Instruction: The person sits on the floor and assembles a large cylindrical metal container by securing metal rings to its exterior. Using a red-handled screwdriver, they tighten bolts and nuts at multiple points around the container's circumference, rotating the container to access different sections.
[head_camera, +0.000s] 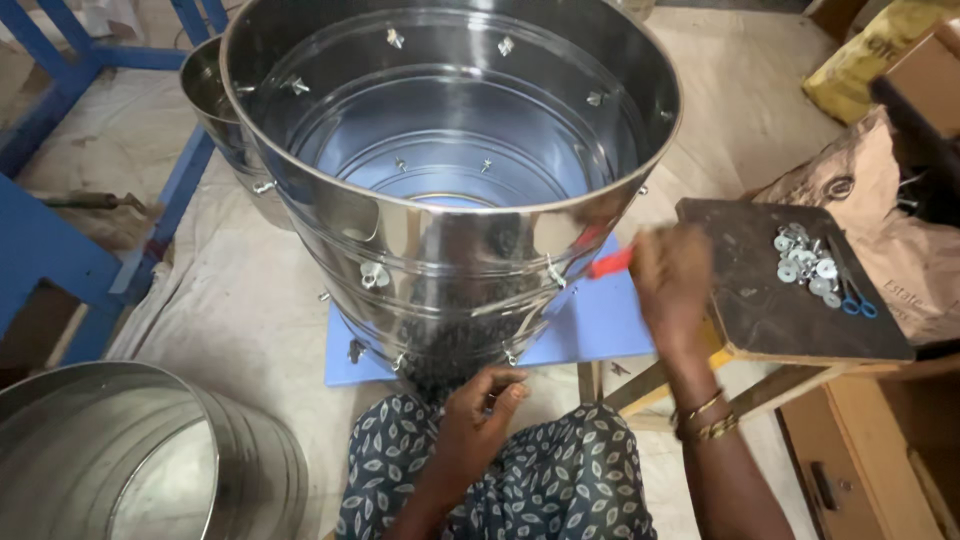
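Note:
A large shiny steel drum (450, 215) stands on a blue board (590, 335) in front of me, studded with wing nuts and bolts around its wall. My right hand (672, 285) grips a red-handled screwdriver (610, 263) held against the drum's right side near a wing nut (553, 272). My left hand (478, 415) rests at the drum's lower front edge, fingers curled against the metal, holding nothing that I can see.
A dark wooden stool top (775, 300) at right carries a pile of washers and bolts (805, 262) and blue-handled scissors (855, 300). Another steel drum (215, 110) stands behind, a third lies at lower left (150, 450). Blue frame legs (160, 215) stand left.

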